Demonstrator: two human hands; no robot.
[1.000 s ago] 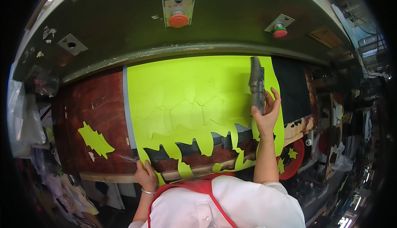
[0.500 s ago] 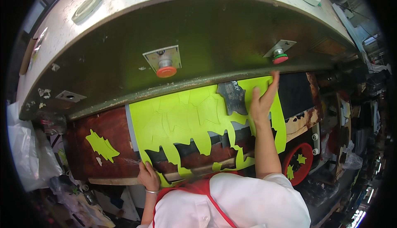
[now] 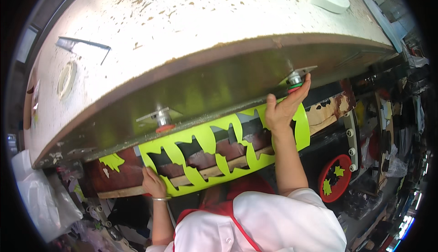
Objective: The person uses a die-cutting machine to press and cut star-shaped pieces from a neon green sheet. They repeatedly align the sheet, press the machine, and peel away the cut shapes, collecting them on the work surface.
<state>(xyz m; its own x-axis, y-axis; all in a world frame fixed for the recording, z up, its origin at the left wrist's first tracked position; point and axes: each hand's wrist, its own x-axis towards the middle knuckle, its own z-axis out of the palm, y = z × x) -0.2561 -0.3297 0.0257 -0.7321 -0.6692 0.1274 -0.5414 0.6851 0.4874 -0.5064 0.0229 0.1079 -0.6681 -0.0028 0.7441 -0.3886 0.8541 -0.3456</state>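
A neon yellow-green sheet with several jagged cut-out holes lies over a dark red-brown work board. My left hand is closed on the sheet's left front corner. My right hand reaches over the sheet's right part, thumb apart from the fingers. Its fingertips are at the green-ringed red push button under the machine's dark green beam, touching it or nearly so. The beam hides the sheet's far part, and the dark metal cutting die seen earlier is out of sight.
A second red push button hangs left of centre. Yellow-green cut pieces lie on the board's left end. A red basin with yellow-green scraps stands at right. A tape roll rests on the worn white machine top.
My right hand has gone from the sheet's far right edge to the green-ringed button. The view has shifted, and the beam now covers the sheet's far half. My left hand keeps the corner.
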